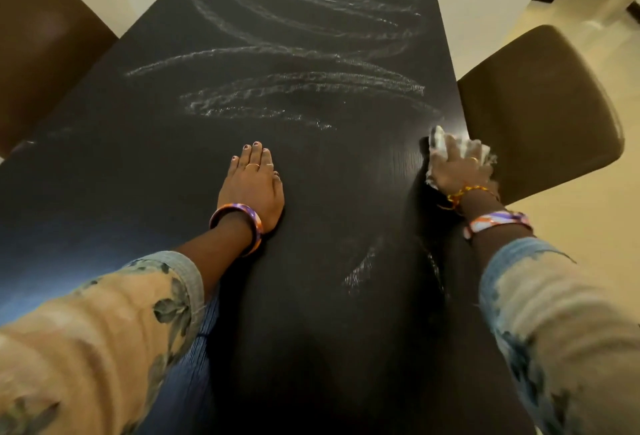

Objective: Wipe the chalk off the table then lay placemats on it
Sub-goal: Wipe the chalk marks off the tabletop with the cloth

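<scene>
Table (138,129): dark, wood-grained, running long from the near edge to the far end.
Chalk (301,88): looping in white scribbles over the far half; one short streak lying near the right arm.
Left hand (252,185): lying flat on the table, fingers straight and together, holding nothing.
Right hand (457,167): pressing a crumpled white cloth (440,141) at the table's right edge, fingers spread over it.
Chairs: brown chair (540,105) standing right; another (41,43) left.
Floor (568,226): pale, glossy.

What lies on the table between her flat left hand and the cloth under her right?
Only dark tabletop in the head view, between the left hand and the cloth under the right hand.
</scene>
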